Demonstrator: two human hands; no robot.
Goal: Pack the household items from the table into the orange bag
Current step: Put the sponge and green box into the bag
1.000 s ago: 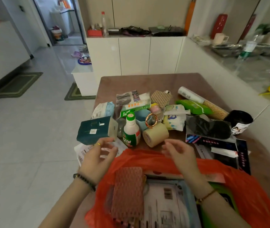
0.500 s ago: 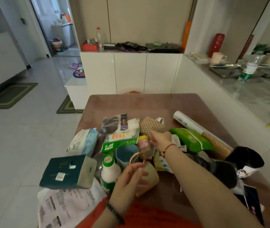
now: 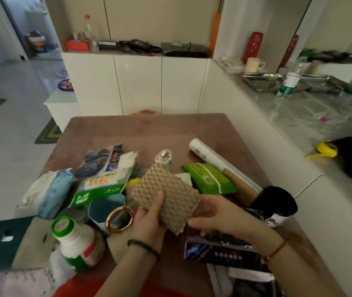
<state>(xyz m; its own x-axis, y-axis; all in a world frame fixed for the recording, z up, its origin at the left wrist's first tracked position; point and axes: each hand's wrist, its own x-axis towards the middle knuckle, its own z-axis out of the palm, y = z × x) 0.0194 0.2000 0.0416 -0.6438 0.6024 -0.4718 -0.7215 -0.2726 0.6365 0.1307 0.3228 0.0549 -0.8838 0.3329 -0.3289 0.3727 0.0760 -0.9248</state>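
A tan, bumpy scouring pad [image 3: 168,196] is lifted above the clutter on the brown table [image 3: 149,129]. My left hand [image 3: 149,219] grips its near left edge with the thumb on top. My right hand [image 3: 215,215] holds its right corner from below. Only a strip of the orange bag [image 3: 78,288] shows at the bottom edge. Around the pad lie a white bottle with a green cap [image 3: 74,239], a dark green tissue box [image 3: 6,243], a green wipes pack [image 3: 209,179], a white roll [image 3: 209,155] and a gold-rimmed ring [image 3: 119,219].
A white half-wall [image 3: 267,168] runs along the table's right side. Black bags [image 3: 273,202] and a dark printed packet [image 3: 220,249] lie at the near right. White cabinets [image 3: 138,82] stand behind the table. Tiled floor lies to the left.
My right hand picked the scouring pad up from the pile and drew it toward me. My left hand left the beige roll and took hold of the pad too. The view tilted up.
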